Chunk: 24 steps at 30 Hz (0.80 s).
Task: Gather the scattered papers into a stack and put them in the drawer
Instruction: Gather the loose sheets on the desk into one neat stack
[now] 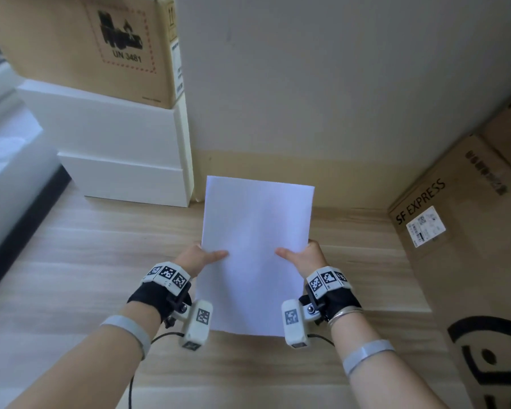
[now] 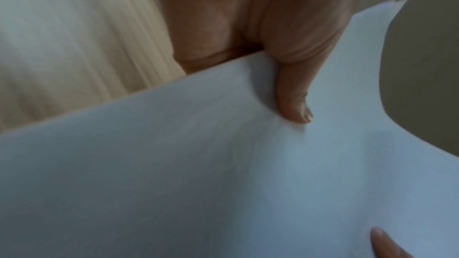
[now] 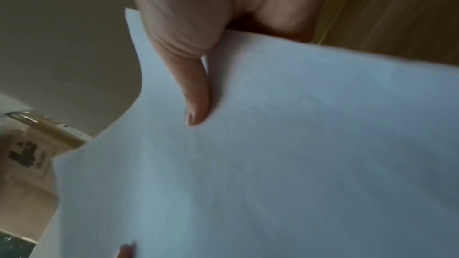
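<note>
A stack of white papers [image 1: 255, 252] is held in the air above the wooden floor, long side pointing away from me. My left hand [image 1: 202, 256] pinches its left edge, thumb on top and fingers hidden beneath. My right hand [image 1: 301, 255] pinches the right edge the same way. In the left wrist view the papers [image 2: 223, 164] fill the lower picture with the left thumb [image 2: 293, 103] pressed on them. The right wrist view shows the papers [image 3: 273, 154] under the right thumb [image 3: 196, 101]. No drawer is in view.
White flat boxes [image 1: 115, 149] stand stacked at the left against the wall, with a brown cardboard box [image 1: 80, 45] on top. Another cardboard box marked SF EXPRESS [image 1: 466, 240] stands at the right. A grey-white wall [image 1: 337, 84] rises straight ahead above the wooden floor [image 1: 86, 261].
</note>
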Motion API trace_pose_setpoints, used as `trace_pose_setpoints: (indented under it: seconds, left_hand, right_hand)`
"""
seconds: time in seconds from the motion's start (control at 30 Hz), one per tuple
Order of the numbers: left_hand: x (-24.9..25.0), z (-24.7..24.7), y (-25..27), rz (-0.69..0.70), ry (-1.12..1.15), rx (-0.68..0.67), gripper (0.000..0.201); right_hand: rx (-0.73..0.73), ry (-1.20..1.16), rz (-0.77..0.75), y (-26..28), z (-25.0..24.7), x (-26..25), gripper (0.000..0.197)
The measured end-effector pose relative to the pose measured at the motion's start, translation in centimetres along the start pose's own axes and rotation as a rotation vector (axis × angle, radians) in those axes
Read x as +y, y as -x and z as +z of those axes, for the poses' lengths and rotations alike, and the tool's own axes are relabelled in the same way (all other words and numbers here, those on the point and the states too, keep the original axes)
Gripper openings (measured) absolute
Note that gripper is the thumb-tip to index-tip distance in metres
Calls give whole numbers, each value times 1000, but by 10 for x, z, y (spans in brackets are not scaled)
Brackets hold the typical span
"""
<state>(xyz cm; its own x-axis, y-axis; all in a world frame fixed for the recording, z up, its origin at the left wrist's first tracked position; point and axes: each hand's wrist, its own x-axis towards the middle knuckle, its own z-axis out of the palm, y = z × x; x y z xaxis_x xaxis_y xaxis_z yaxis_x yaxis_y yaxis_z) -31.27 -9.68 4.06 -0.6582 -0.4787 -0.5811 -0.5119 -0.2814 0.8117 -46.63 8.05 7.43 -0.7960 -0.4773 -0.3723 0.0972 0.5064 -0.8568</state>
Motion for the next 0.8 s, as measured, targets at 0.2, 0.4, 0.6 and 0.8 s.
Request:
trace_pose_setpoints:
  seconds: [0.2,0.4,0.6,0.8]
  left_hand:
    - [-46,-12,24,-101,34,-45,70]
    - [-70,-16,63,-153,53,-10,54]
    - [-83,-6,101,-209,99,74,39]
    - [-111,-4,120,-286,-46,56,76]
  right_hand:
    - [-23,127,116,33,19,14,41]
    - [-74,288,248,65,32,29,56]
    - [-121,366,313,81,44,47,78]
    - [-186,407,331,99,41,60,76]
